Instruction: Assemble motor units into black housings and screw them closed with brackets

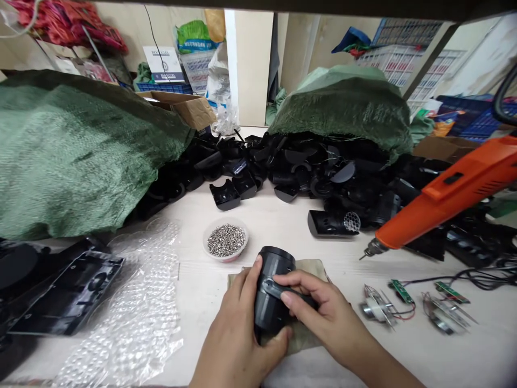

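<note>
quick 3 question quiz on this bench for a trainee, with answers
1. True or false: the left hand and the right hand are both on the black cylindrical plastic housing.
2. What fills the small bowl?
a) rubber washers
b) silver screws
c) glass beads
3. Fill in the blank: seen from the person, the orange electric drill lies on the ___ side of the table.

Key: 1 true; 2 b; 3 right
</note>
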Demonstrator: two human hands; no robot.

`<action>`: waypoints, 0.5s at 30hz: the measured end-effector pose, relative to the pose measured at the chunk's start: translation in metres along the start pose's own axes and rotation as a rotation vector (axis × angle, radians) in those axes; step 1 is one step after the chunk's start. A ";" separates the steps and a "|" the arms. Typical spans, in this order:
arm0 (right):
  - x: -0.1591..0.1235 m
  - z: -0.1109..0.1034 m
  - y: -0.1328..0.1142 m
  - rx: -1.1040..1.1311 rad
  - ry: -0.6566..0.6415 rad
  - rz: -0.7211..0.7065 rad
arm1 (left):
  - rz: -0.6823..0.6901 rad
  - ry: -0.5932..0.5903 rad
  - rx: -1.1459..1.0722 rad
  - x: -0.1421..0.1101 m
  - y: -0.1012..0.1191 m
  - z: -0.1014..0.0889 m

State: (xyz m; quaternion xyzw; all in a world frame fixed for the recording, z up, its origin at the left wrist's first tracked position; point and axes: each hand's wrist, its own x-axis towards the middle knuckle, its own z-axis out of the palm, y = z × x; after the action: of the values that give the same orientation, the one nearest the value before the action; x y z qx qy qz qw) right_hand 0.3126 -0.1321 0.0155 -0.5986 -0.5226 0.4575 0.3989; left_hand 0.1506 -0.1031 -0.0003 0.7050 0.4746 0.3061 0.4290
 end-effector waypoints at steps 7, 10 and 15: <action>-0.007 -0.007 0.008 -0.181 0.094 -0.157 | -0.068 -0.141 -0.018 0.000 -0.001 -0.010; -0.003 -0.035 0.014 -0.264 0.617 -0.409 | -0.106 -0.137 -0.082 -0.007 0.001 -0.018; 0.042 -0.108 0.006 -0.166 1.075 -0.366 | -0.121 -0.016 0.050 0.001 0.009 -0.044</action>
State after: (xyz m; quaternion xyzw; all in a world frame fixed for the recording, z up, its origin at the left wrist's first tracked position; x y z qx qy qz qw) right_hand 0.4199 -0.0910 0.0326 -0.6764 -0.3757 -0.0302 0.6328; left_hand 0.1176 -0.0903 0.0275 0.6879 0.5205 0.2620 0.4328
